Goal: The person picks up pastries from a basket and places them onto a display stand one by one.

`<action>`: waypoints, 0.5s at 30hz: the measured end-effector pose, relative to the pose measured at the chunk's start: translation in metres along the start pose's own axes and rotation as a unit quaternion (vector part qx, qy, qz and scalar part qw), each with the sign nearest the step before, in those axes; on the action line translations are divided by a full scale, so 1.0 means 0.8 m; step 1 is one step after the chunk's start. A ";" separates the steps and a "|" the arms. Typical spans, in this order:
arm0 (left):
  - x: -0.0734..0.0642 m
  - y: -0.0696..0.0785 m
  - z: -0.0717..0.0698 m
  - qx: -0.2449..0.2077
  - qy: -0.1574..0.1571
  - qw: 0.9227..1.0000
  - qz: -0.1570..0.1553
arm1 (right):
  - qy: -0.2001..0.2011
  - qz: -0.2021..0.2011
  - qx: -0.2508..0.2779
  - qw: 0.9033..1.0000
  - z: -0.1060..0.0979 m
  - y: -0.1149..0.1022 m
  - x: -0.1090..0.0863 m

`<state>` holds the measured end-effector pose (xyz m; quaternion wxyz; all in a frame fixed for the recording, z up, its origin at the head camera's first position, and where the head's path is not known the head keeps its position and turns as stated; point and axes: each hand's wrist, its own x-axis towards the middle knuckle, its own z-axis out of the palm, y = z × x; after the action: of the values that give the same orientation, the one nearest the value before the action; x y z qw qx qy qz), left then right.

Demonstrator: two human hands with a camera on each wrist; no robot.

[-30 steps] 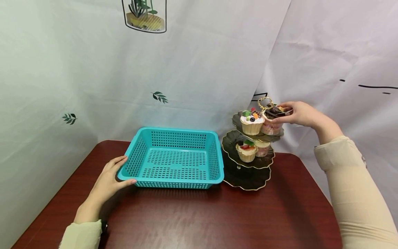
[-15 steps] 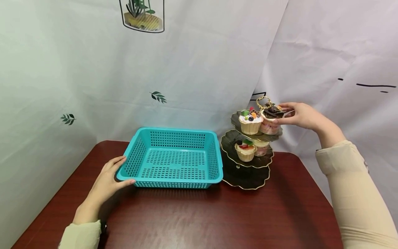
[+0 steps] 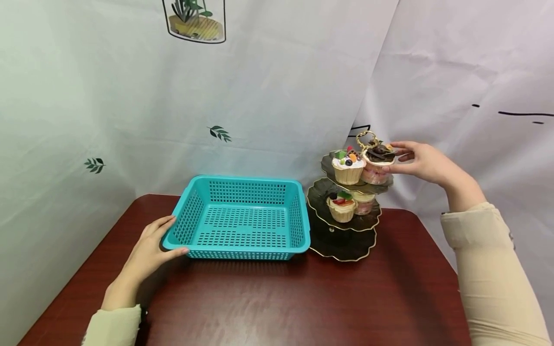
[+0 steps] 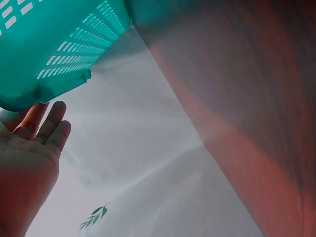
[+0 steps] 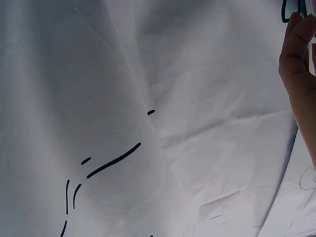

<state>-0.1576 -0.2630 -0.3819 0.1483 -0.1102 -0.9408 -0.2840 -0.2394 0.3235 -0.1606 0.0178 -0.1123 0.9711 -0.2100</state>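
My right hand [image 3: 426, 163] is at the top tier of a three-tier dark cake stand [image 3: 342, 245] with gold edges. Its thumb and fingers are spread beside a chocolate-topped cupcake [image 3: 376, 166] in a clear cup, the thumb tip at its side. A fruit-topped cupcake [image 3: 347, 172] stands left of it. On the middle tier are another fruit-topped cupcake [image 3: 342, 210] and a pink layered cup [image 3: 364, 205], partly hidden. My left hand [image 3: 147, 252] rests on the near left corner of a turquoise basket [image 3: 246, 251], fingers extended along the outside, thumb on the front rim.
The basket stands left of the cake stand on a dark red wooden table [image 3: 259, 302]. A gold ring handle [image 3: 367, 139] tops the stand. White printed cloth [image 3: 277, 96] hangs behind the table.
My right hand's fingers have loosened and drawn slightly right, away from the chocolate cupcake, which stays on the top tier. My left hand keeps its place on the basket.
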 end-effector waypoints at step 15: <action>0.000 0.011 -0.015 0.036 -0.008 0.999 0.018 | 0.067 -0.022 0.010 0.997 0.023 -0.010 -0.024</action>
<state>-0.1527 -0.2629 -0.3680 0.1496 -0.1244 -0.9496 -0.2458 -0.2171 0.3133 -0.1746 -0.0510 -0.1195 0.9652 -0.2270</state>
